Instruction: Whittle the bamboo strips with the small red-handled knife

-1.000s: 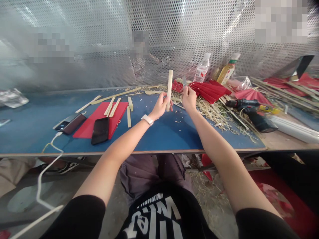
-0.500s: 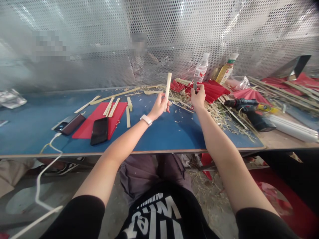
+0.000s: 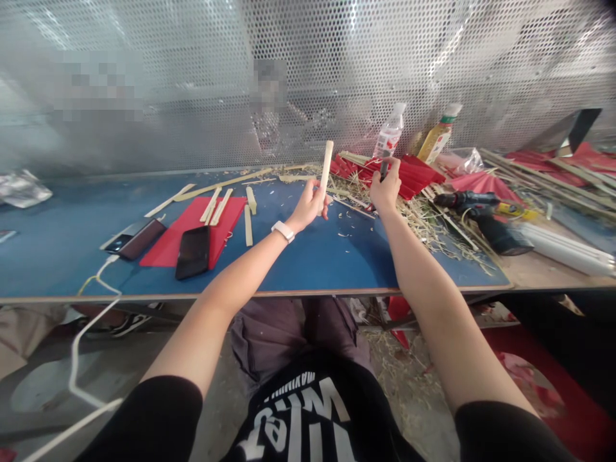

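Observation:
My left hand [image 3: 310, 204] is closed around the lower part of a pale bamboo strip [image 3: 326, 165], which stands nearly upright above the blue table [image 3: 308, 269]. To its right, my right hand [image 3: 386, 189] is closed on a slim, dark-handled knife [image 3: 384, 169], whose upper end points away from me. The knife and the strip are apart. Behind the right hand lies a folded red fan [image 3: 416, 179]. Bamboo shavings [image 3: 423, 224] are heaped beside that hand, and smaller chips are scattered between both hands.
On the left, a black phone [image 3: 193, 252] and bamboo pieces [image 3: 221, 206] rest on a red sheet [image 3: 158, 250]. A power bank [image 3: 139, 239] trails a white cable [image 3: 74, 353]. Rightward are a water bottle [image 3: 389, 131], a yellow drink bottle [image 3: 437, 138] and a cordless drill [image 3: 486, 218].
My right hand has shifted slightly to the right, and the knife in it has turned a little. My left hand and the bamboo strip have barely moved.

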Motion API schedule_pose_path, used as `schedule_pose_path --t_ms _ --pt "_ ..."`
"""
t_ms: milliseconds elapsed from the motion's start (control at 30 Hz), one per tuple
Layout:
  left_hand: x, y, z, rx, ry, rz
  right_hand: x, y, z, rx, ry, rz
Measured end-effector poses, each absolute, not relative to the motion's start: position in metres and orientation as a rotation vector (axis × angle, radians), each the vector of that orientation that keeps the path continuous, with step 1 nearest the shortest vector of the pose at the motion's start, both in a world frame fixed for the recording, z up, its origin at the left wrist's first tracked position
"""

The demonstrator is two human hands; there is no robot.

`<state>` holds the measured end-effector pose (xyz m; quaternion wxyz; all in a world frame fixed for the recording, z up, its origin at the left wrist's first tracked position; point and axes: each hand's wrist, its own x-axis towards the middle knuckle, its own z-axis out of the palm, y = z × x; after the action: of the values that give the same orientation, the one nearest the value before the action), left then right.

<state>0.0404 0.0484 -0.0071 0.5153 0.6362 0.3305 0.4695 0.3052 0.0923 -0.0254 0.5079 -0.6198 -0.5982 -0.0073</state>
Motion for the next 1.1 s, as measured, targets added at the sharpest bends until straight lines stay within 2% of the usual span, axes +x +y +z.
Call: schedule_pose_path --t_ms 233,400,533,800,1100 --pt "0.04 0.05 -0.008 1.542 0.811 1.157 0.307 0.098 -0.032 -1.503 -1.404 -0.05" --pt "0.039 0.057 -0.013 1.517 0.814 1.212 0.3 0.096 -0.027 -1.538 -1.467 0.067" --pt "0.038 0.06 -0.014 1.483 0.825 1.243 0.283 0.09 -0.019 -1.404 -1.464 0.139" --pt "0.039 0.056 -0.011 1.529 0.834 1.247 0.243 0.046 0.009 -1.03 -1.823 0.258" --pt "0.037 0.054 -0.009 1.518 0.823 1.19 0.237 0.052 0.007 -1.083 -2.098 0.212"
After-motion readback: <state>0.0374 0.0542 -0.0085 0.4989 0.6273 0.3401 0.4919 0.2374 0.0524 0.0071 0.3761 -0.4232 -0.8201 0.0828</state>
